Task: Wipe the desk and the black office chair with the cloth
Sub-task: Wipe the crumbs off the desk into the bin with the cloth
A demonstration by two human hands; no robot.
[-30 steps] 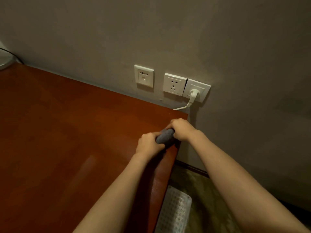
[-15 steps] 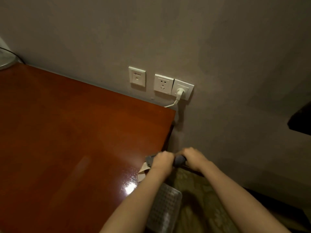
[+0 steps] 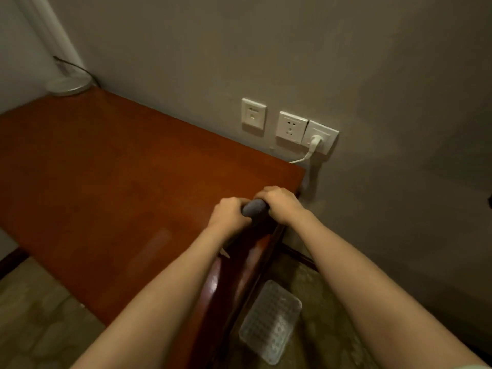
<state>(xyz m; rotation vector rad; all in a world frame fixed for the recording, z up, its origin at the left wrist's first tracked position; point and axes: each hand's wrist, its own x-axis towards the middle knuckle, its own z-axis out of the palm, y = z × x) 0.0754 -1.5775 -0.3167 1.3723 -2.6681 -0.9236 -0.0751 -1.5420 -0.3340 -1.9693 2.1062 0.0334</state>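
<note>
Far left corner of the desk (image 3: 106,182): a round white lamp base (image 3: 68,85) sits there, with a dark cord looping behind it. The red-brown top stretches glossy towards the right edge.

And here's the action, at that right edge, near the far right corner. The left hand (image 3: 229,215) is a fist, knuckles up, fingers curled tight round one end of the cloth (image 3: 254,207). The cloth is a grey roll lying on the right edge, and only a short stretch of it shows between the two fists. The right hand (image 3: 282,205) wraps the other end just the same, fingers folded over the roll, out at the very edge. Both bare forearms reach in from the near side.

On the wall past the far edge, three white plates stand in a row: a plain plate (image 3: 253,117), a socket (image 3: 291,127), and a second socket (image 3: 326,134) with a white plug (image 3: 315,142) in it. Its cable (image 3: 299,159) drops behind the far right corner.

Down on the patterned carpet (image 3: 327,315), just beside the right edge, lies a clear dimpled tray (image 3: 270,322), flat.
</note>
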